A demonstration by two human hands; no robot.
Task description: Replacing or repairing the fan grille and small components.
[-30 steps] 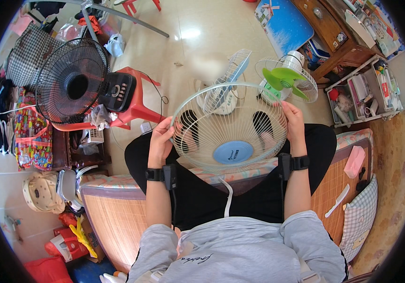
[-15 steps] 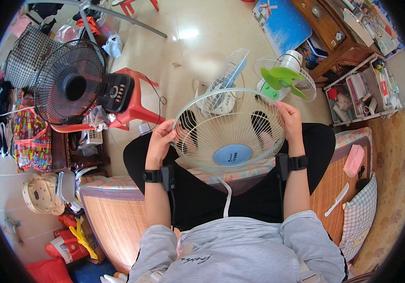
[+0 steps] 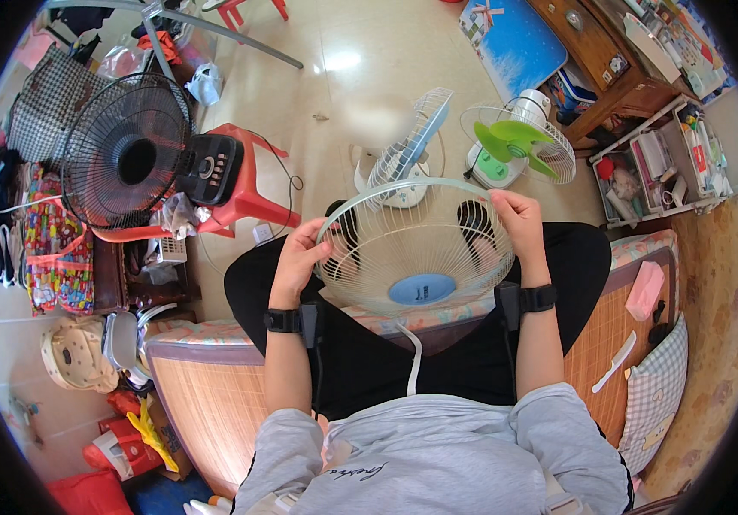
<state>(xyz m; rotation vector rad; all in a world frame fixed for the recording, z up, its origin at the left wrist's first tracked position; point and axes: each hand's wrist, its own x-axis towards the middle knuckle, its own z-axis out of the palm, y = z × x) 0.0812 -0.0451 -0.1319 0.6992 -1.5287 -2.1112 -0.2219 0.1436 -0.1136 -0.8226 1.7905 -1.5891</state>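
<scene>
Btwn knees, held up: rd wire guard [image 3: 420,262], shallow bowl shape, thin pale radial wires, pale rim [image 3: 412,184], lt-blue centre disc [image 3: 423,289]. Counts: 3 fans, i.e. 1 black fan [image 3: 133,160] w/ ctrl panel, 1 green-bladed fan [image 3: 510,142], 1 blue-white fan [image 3: 405,172]; 1 guard; 2 hands, L hand [image 3: 300,253] & R hand [image 3: 519,225], thumb + fingers pinching rim, opp. sides.

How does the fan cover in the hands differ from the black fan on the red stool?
The fan cover is pale with a blue disc; the black fan is mostly dark. The left hand and right hand hold the fan cover; the black fan rests on the red stool. Both have round wirework.
</scene>
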